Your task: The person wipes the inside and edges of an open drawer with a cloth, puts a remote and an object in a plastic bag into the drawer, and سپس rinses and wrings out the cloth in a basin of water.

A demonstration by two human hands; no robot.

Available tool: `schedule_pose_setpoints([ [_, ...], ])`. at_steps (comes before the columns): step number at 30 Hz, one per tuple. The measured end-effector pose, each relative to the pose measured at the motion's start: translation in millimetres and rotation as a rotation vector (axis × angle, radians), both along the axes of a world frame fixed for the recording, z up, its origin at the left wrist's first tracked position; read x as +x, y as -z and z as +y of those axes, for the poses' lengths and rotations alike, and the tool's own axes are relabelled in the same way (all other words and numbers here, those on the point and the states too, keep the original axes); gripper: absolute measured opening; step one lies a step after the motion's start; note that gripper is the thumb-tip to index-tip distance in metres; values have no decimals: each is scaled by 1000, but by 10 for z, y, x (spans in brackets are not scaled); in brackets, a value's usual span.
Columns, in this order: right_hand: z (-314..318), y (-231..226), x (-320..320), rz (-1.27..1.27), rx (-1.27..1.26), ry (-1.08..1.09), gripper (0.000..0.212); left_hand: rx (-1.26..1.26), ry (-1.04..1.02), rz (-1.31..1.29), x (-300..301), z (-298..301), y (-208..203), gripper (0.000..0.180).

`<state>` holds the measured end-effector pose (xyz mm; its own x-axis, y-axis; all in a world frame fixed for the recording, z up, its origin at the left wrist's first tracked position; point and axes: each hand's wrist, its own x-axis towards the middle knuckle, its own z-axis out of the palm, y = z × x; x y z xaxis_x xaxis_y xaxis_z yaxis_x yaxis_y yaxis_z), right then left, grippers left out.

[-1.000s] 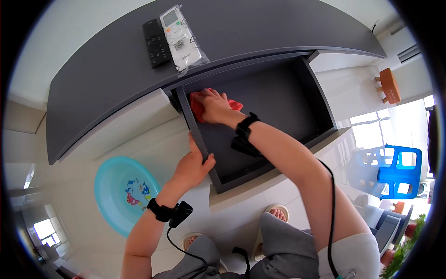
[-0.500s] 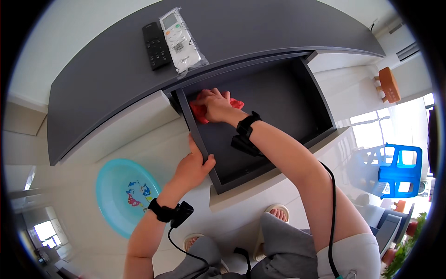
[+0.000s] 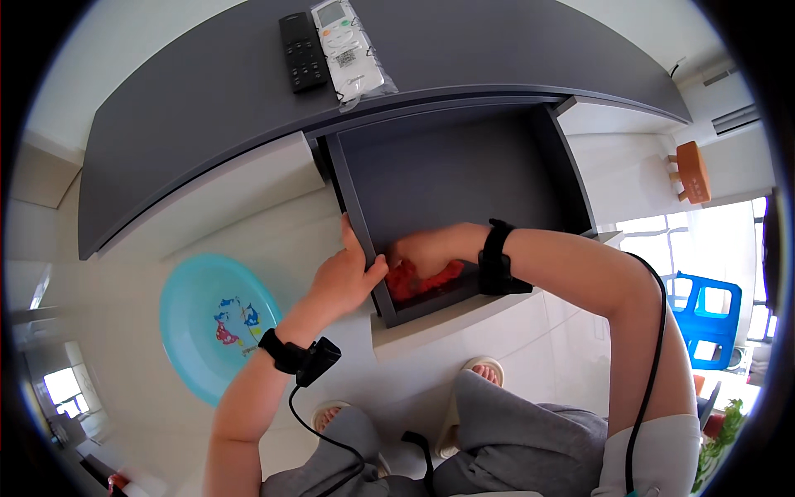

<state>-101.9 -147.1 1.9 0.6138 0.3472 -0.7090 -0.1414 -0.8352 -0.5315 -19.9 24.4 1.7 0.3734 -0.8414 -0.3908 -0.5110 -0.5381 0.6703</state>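
A dark grey drawer point(image 3: 472, 166) is pulled out from the cabinet. My left hand point(image 3: 341, 280) holds its left side wall, thumb over the top edge and the other fingers along the outside. Inside, at the near left corner, my right hand point(image 3: 432, 250) presses a crumpled red cloth point(image 3: 407, 284) to the drawer bottom. The right fingers bend down into the cloth, and their tips are partly hidden. Each wrist wears a black strap with a small device and a cable.
On the grey cabinet top point(image 3: 199, 116) lie a black remote control point(image 3: 303, 62) and a white remote control point(image 3: 354, 66) in clear plastic. A light blue basin point(image 3: 178, 331) stands on the floor at left. A blue plastic stool point(image 3: 708, 319) and an orange stool point(image 3: 692, 172) are at right.
My right hand has moved the red cloth from the far left corner of the drawer toward the near left corner. My left hand keeps its hold on the side wall.
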Motion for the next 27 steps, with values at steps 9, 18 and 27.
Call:
schedule_pose_setpoints([
  [9, -159, 99, -23, 278, -132, -121, 53, 6, 11, 3, 10, 3, 17, 88],
  [18, -1359, 182, -802, 428, -195, 86, 34, 4, 16, 30, -11, -18, 18, 88],
  [27, -1840, -49, -856, 313, -577, 133, 40, 14, -5, 24, 34, 50, 67, 88],
])
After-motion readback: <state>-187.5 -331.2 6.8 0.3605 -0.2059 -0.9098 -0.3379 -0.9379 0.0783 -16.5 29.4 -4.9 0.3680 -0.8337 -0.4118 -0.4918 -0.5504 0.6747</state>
